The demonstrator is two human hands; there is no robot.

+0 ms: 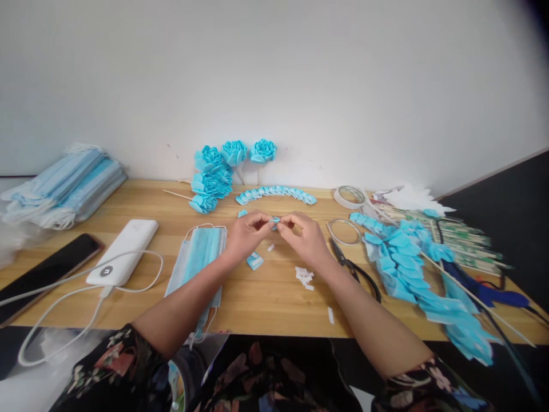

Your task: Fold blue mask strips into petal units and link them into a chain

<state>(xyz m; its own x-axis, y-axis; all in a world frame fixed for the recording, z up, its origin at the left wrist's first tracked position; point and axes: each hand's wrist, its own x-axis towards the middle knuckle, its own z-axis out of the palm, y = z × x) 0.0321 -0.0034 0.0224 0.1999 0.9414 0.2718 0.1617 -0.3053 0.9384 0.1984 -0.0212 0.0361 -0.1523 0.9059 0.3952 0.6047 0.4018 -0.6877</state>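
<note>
Both hands meet over the middle of the wooden table [266, 303]. My left hand [246, 234] and my right hand [302, 234] pinch the same small folded blue piece [275, 221] between their fingertips. Just below them lie a small blue folded piece [254, 261] and several white paper scraps [303, 276]. A blue face mask [199, 257] lies flat to the left of my left forearm. A curved row of folded blue petals [277, 193] sits behind the hands.
Blue fabric roses [223, 169] on sticks lean at the wall. A stack of masks [64, 186], a phone [47, 269] and a white power bank [123, 250] with cable lie left. Tape rolls [349, 195], scissors [354, 269], more blue petals [403, 266] and a glue gun [493, 292] lie right.
</note>
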